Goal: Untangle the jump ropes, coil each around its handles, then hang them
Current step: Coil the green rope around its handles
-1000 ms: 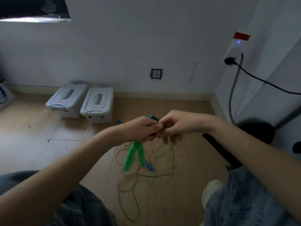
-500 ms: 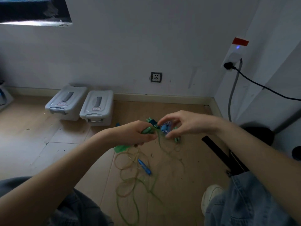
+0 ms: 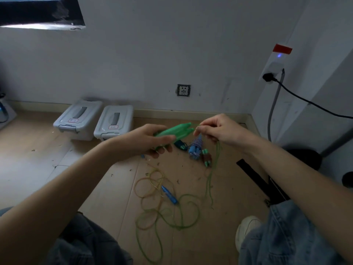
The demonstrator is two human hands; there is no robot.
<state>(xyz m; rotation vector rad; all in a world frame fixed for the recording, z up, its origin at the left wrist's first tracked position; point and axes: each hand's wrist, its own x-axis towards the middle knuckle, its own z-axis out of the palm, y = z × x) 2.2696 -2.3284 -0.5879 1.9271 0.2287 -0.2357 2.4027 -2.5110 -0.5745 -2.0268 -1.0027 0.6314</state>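
Observation:
My left hand (image 3: 150,141) grips two green jump-rope handles (image 3: 176,131) held side by side, tips pointing right. My right hand (image 3: 217,129) pinches the green rope (image 3: 212,175) right at those tips; the rope hangs down and loops over the floor. A yellowish rope (image 3: 150,185) with a blue handle (image 3: 169,195) lies tangled with it below. Coiled ropes rest on the floor beyond my hands: a blue-and-white bundle (image 3: 195,148), a dark one with green ends (image 3: 207,158) and a dark teal one (image 3: 180,145).
Two grey lidded boxes (image 3: 95,119) stand by the back wall. A black cable (image 3: 305,100) runs from a wall plug on the right. A black strap (image 3: 257,178) and my white shoe (image 3: 246,228) lie at the right. My jeans fill the lower corners.
The green handles, hanging down from my left hand a second ago, now lie level in it. My right hand has moved right and pinches the rope at their tips. The coiled bundles are uncovered.

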